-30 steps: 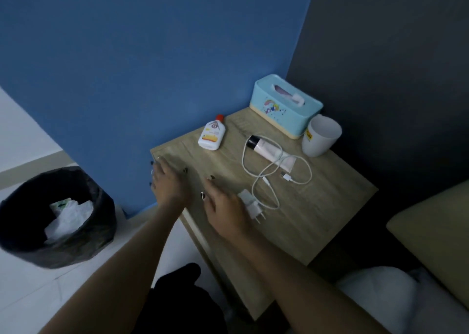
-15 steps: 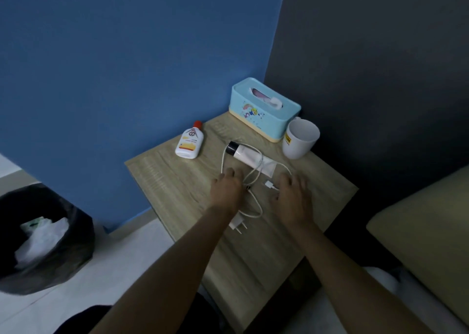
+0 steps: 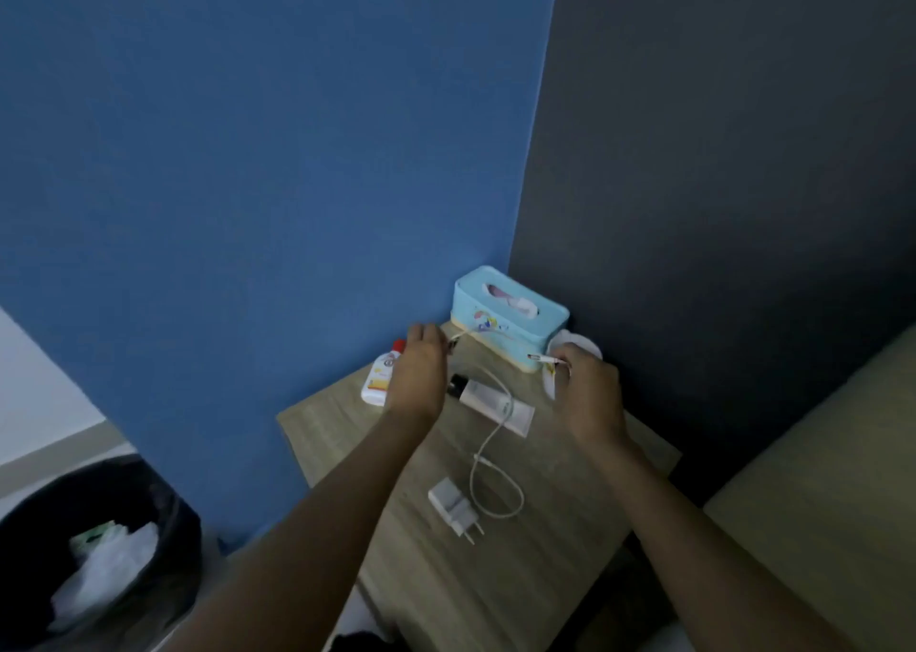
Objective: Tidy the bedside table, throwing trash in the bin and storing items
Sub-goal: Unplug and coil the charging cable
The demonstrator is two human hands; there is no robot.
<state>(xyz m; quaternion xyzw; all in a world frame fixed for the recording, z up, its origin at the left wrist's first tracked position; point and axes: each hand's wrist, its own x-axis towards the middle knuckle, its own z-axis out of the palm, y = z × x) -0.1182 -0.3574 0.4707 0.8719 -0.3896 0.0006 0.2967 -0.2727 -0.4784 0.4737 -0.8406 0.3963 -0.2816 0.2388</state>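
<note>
Black bin with white trash — both hands' fingers pinching the white cable.

- Bedside table: its near half at 6 o'clock is bare wood, open to a hand.
- Charger plug and looped white cable occupy the centre.
- At 12 o'clock, tissue box, white cup, tube and lotion bottle crowd the wall corner.
- Bin stands at 8 o'clock on the floor.

Blue wall, dark grey wall, dim light
</note>
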